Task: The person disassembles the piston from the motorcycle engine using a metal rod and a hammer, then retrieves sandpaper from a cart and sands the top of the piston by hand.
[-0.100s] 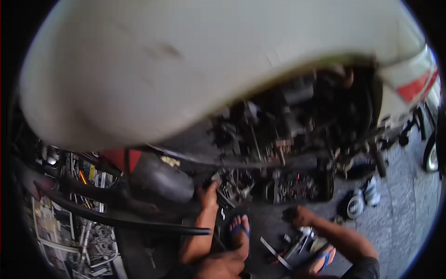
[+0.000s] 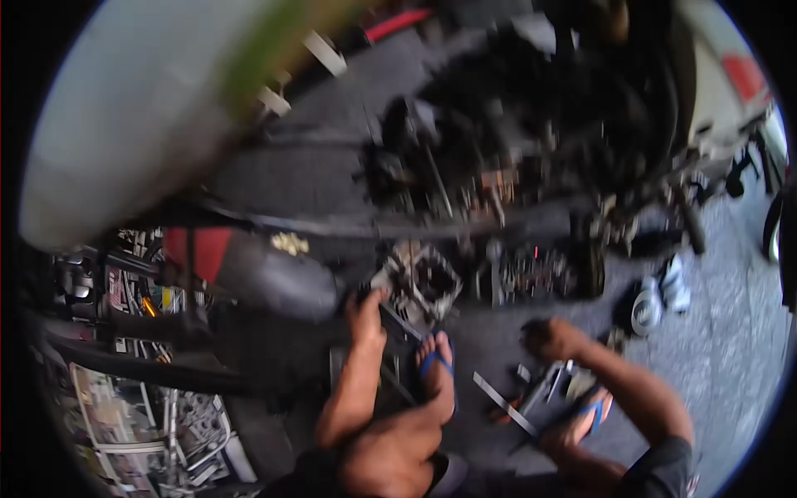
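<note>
My left hand (image 2: 365, 314) is beside a metal engine part (image 2: 419, 282) on the floor, its fingers closed around something dark that I cannot make out. My right hand (image 2: 554, 339) is closed, with a small dark object at its fingers that is too blurred to name. Below the right hand, several tools (image 2: 544, 394) lie near my foot, with a flat metal strip (image 2: 505, 403) to their left. A tray of small parts (image 2: 540, 274) stands above and between the two hands.
A motorcycle's exposed frame and engine (image 2: 498, 158) span the upper view, with a pale body panel (image 2: 124, 108) at upper left. A grey rounded part (image 2: 282, 282) lies left of my left hand. A parts rack (image 2: 166, 432) is at lower left; a bottle (image 2: 646, 309) stands at right.
The view has shifted; the pale panel covers less, and more floor shows behind it. Hands, tray and engine part appear higher in the view. Both hands keep about the same pose.
</note>
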`<state>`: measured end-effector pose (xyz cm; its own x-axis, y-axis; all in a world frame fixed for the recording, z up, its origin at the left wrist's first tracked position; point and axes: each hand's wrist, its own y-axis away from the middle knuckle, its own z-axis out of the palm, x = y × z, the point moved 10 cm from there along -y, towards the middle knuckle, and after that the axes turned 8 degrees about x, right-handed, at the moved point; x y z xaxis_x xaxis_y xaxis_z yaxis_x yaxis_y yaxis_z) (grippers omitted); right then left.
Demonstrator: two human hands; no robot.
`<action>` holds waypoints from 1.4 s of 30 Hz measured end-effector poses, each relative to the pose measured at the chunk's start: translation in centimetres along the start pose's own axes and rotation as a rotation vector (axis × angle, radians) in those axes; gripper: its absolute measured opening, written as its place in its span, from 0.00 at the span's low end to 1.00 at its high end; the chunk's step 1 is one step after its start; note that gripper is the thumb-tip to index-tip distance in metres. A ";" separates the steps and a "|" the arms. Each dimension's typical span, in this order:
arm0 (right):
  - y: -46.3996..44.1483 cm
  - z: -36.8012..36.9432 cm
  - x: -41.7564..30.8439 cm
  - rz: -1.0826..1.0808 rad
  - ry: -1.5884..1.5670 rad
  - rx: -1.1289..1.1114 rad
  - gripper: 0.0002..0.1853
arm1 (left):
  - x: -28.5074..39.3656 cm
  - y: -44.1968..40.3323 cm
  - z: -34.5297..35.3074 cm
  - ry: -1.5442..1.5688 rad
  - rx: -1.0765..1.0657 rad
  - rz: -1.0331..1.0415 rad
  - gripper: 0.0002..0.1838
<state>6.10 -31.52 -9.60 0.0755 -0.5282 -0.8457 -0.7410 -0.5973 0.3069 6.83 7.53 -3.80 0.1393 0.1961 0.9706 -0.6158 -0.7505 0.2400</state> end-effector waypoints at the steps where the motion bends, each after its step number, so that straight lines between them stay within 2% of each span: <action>1: 2.2 0.4 -0.8 0.134 -0.054 -0.002 0.20 | 0.3 1.2 -1.8 -0.005 -0.016 -0.013 0.20; 2: 4.7 -0.5 -0.8 0.224 -0.019 0.067 0.22 | 0.9 3.8 -1.1 -0.043 -0.066 -0.092 0.19; 3: 7.8 -0.7 -0.8 0.193 0.026 0.082 0.24 | -0.3 5.5 -1.4 -0.008 -0.127 -0.166 0.20; 4: 10.1 -1.5 -1.7 0.176 0.031 0.097 0.23 | 0.2 7.3 -0.8 -0.019 -0.191 -0.189 0.20; 8: 17.1 -1.6 -0.6 0.339 0.081 0.183 0.22 | -0.2 10.4 1.1 -0.058 -0.441 -0.234 0.24; 12: 21.6 1.7 0.8 0.382 -0.061 0.186 0.26 | -1.7 14.9 2.8 -0.089 -0.583 -0.339 0.26; 14: 21.8 3.6 3.0 0.518 -0.416 0.231 0.34 | -1.9 17.7 4.9 -0.131 -0.699 -0.372 0.27; 16: 20.8 4.9 5.3 0.569 -0.712 0.479 0.38 | -1.8 20.1 6.5 -0.189 -0.771 -0.411 0.29; 18: 16.8 7.2 5.9 0.353 -1.349 0.507 0.40 | -2.3 22.5 8.6 -0.222 -0.888 -0.479 0.27; 20: 13.2 7.2 3.9 0.121 -1.686 0.451 0.39 | -2.7 22.9 9.7 -0.295 -0.895 -0.448 0.27; 21: 13.5 8.1 3.4 0.219 -1.797 0.352 0.38 | -2.6 24.1 10.8 -0.309 -0.941 -0.465 0.27; 22: 13.8 7.0 3.4 0.119 -1.655 0.416 0.38 | -2.8 25.0 11.7 -0.324 -0.986 -0.488 0.28; 23: 14.3 6.9 4.2 0.161 -1.538 0.459 0.42 | -3.4 24.9 12.2 -0.361 -1.001 -0.479 0.28; 24: 14.9 6.9 5.3 0.209 -1.418 0.502 0.46 | -3.9 25.0 12.8 -0.388 -1.015 -0.482 0.28; 26: 17.4 6.4 6.3 0.437 -1.281 0.674 0.60 | -5.7 25.6 13.5 -0.366 -0.980 -0.595 0.30; 28: 17.1 6.6 6.6 0.408 -1.295 0.685 0.61 | -7.4 25.3 14.1 -0.360 -1.025 -0.595 0.32; 29: 18.1 6.2 7.1 0.454 -1.171 0.791 0.54 | -8.2 25.0 13.8 -0.364 -1.000 -0.619 0.32; 30: 18.3 6.0 7.2 0.458 -1.175 0.786 0.54 | -8.6 25.0 13.8 -0.362 -0.975 -0.637 0.33; 32: 18.2 5.3 7.0 0.414 -1.075 0.713 0.44 | -9.2 24.9 13.8 -0.372 -0.975 -0.614 0.33; 34: 18.7 4.9 7.0 0.432 -1.003 0.796 0.39 | -9.6 24.7 13.7 -0.386 -0.972 -0.596 0.34; 42: 17.3 6.6 8.0 0.427 -1.113 0.723 0.48 | -9.7 24.7 13.5 -0.422 -0.968 -0.572 0.35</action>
<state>-10.52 -42.10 -13.97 -0.5525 0.3668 -0.7485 -0.7740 0.1076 0.6240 0.77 -21.41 -7.06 0.7144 -0.0114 0.6997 -0.6841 0.1993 0.7017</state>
